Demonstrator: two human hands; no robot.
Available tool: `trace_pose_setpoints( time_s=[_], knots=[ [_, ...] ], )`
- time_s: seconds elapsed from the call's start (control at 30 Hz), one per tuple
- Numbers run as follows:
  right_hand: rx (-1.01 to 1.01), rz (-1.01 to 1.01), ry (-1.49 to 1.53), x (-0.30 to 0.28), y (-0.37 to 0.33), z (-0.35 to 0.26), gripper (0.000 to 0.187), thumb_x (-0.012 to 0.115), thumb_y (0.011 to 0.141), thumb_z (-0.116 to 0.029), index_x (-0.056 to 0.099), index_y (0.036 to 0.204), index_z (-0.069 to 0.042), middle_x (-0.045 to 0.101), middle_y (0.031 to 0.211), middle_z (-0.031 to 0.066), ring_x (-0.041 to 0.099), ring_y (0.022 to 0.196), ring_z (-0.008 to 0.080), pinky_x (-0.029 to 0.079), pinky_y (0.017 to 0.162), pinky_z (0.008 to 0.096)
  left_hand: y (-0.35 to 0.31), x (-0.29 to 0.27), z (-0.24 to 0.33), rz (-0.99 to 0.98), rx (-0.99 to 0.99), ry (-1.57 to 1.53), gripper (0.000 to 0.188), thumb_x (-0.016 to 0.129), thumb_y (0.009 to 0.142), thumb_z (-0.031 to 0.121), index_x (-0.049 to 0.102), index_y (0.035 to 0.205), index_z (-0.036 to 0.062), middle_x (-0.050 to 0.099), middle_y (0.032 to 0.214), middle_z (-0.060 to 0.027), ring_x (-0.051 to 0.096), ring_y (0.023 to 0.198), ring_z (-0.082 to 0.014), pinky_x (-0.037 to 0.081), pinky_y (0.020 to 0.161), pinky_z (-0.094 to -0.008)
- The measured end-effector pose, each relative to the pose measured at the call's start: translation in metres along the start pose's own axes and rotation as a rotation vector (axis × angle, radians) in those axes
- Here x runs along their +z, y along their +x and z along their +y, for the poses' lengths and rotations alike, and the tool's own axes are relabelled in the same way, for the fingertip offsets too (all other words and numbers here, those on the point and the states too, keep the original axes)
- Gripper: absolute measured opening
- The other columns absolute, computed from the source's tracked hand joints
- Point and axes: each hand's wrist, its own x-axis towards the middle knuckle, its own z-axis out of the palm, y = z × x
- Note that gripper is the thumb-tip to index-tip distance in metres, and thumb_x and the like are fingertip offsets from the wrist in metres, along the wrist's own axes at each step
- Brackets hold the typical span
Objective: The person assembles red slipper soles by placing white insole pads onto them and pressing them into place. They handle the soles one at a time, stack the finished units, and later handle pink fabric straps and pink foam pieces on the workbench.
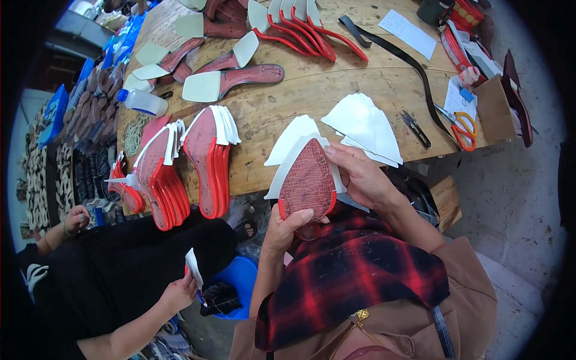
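A shoe insole (309, 177) with a cracked dark-red face and red edging is held up at the table's front edge. Its pointed toe faces away from me, and a white shaped piece (281, 182) borders it. My left hand (283, 231) grips the lower, narrow part, thumb on top. At the upper right side, my right hand (360, 174) pinches the white border between thumb and fingers. Just behind lies another white piece (294, 137) on the table, and to its right a fanned stack of white pieces (363, 123).
Red-edged insole stacks (207, 162) stand left on the wooden table (258, 120). Beyond are white-toed insoles (252, 75), a bottle (144, 102) and black strap (414, 63). Snips (415, 129) and orange scissors (462, 129) lie right. A co-worker's hand (180, 292) holds a white-and-red piece beside a blue bucket (243, 282).
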Motion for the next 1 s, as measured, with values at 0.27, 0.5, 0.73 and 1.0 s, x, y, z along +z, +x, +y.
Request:
trace_pose_setpoints(
  time_s=[0.27,0.5,0.73,1.0],
  knots=[
    [0.007,-0.027,-0.008,-0.001,-0.002,-0.001,0.033,0.048,0.103,-0.025,0.055,0.122,0.001,0.063,0.116,0.0073,0.06,0.104,0.0124,0.048,0.092,0.0285,0.001,-0.006,-0.004,-0.029,-0.017,0.005,0.038,0.066,0.084,0.015,0.058,0.115,-0.0056,0.069,0.098,-0.0154,0.069,0.082,-0.0239,0.057,0.076,-0.037],
    [0.0,-0.02,-0.009,-0.002,0.001,0.001,0.032,0.049,0.102,-0.024,0.057,0.121,0.001,0.064,0.115,0.0066,0.06,0.103,0.0119,0.048,0.092,0.0277,0.003,-0.006,-0.008,-0.032,0.003,-0.007,0.038,0.065,0.085,0.015,0.057,0.115,-0.0064,0.068,0.098,-0.0157,0.07,0.082,-0.0243,0.057,0.076,-0.0372],
    [0.004,0.001,-0.025,-0.013,0.003,0.002,0.031,0.051,0.101,-0.021,0.057,0.122,0.001,0.064,0.116,0.0064,0.061,0.104,0.0119,0.047,0.094,0.027,0.008,-0.004,-0.01,0.036,-0.031,0.041,0.04,0.065,0.086,0.016,0.057,0.118,-0.0065,0.068,0.102,-0.0151,0.07,0.085,-0.0241,0.056,0.081,-0.0365],
    [0.012,0.004,-0.045,-0.03,0.007,0.009,0.032,0.05,0.101,-0.017,0.056,0.126,0.002,0.065,0.118,0.0081,0.062,0.106,0.0124,0.048,0.095,0.0276,0.008,-0.009,-0.024,0.173,-0.029,0.152,0.042,0.073,0.083,0.015,0.061,0.119,-0.0031,0.067,0.106,-0.0071,0.063,0.086,-0.0121,0.051,0.08,-0.0278]
  ],
)
